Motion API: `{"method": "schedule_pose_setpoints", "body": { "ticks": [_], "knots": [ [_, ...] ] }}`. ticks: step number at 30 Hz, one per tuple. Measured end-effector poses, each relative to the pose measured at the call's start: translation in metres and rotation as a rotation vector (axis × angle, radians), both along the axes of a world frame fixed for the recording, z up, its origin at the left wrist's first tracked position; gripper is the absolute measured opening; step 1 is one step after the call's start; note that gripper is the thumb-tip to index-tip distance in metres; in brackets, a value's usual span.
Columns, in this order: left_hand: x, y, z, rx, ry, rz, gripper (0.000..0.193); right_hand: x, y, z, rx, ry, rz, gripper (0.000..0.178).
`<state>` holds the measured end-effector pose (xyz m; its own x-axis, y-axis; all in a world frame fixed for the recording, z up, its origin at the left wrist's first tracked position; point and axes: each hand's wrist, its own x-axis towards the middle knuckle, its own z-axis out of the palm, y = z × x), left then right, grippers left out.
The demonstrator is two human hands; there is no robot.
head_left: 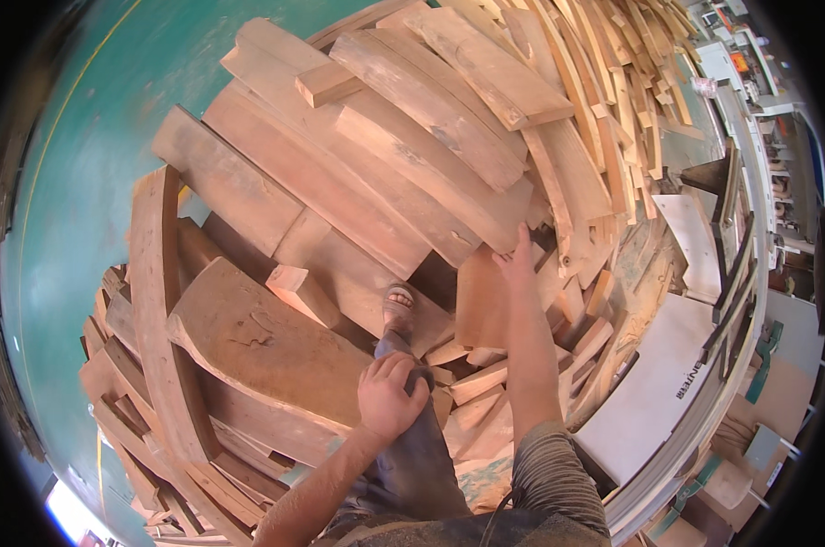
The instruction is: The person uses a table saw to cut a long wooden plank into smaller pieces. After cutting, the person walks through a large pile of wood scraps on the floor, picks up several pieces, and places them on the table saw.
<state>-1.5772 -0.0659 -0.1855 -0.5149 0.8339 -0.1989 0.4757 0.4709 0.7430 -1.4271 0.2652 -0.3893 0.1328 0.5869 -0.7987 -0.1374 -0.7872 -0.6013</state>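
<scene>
My left hand (392,394) is closed over my bent left knee, its fingers curled round the dark trouser cloth. My right arm stretches forward into a heap of sawn wood. There my right hand (518,262) is open, one finger pointing away and the thumb apart. It lies by the lower end of a long thick plank (430,173) and the upper right corner of a short, wide wooden block (482,301). Whether the fingertips touch the plank I cannot tell. My sandalled foot (398,308) stands on a flat board (335,273).
Stacked boards (257,164) slope toward the far left. A broad curved slab (257,333) and an upright curved beam (155,301) lie left of my leg. Loose offcuts (490,383) fill the gap between my arms. White panels (649,392) stand at right, beside green floor (84,182) at left.
</scene>
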Motion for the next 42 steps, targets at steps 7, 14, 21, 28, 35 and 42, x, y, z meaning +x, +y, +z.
{"method": "schedule_pose_setpoints", "body": {
  "ticks": [7,14,21,28,35,42],
  "knots": [
    [0.018,-0.001,-0.003,-0.007,-0.022,-0.063,0.028,-0.009,-0.001,0.006,0.013,0.271,-0.023,0.071],
    [0.054,-0.025,-0.007,-0.007,-0.025,-0.132,0.027,-0.033,-0.052,0.020,-0.045,0.350,-0.036,0.060],
    [0.073,-0.071,-0.002,-0.014,-0.027,-0.156,0.029,-0.106,-0.155,0.034,-0.064,0.459,-0.080,0.048],
    [0.076,-0.109,-0.002,-0.020,-0.004,-0.148,0.031,-0.148,-0.194,0.099,-0.061,0.532,-0.178,0.062],
    [0.088,-0.125,-0.001,0.028,0.017,-0.123,0.026,-0.078,-0.256,0.108,-0.046,0.551,-0.172,0.052],
    [0.084,-0.126,-0.008,-0.110,-0.488,0.223,0.037,0.051,-0.358,0.148,-0.183,0.536,-0.345,0.041]
  ]
}}
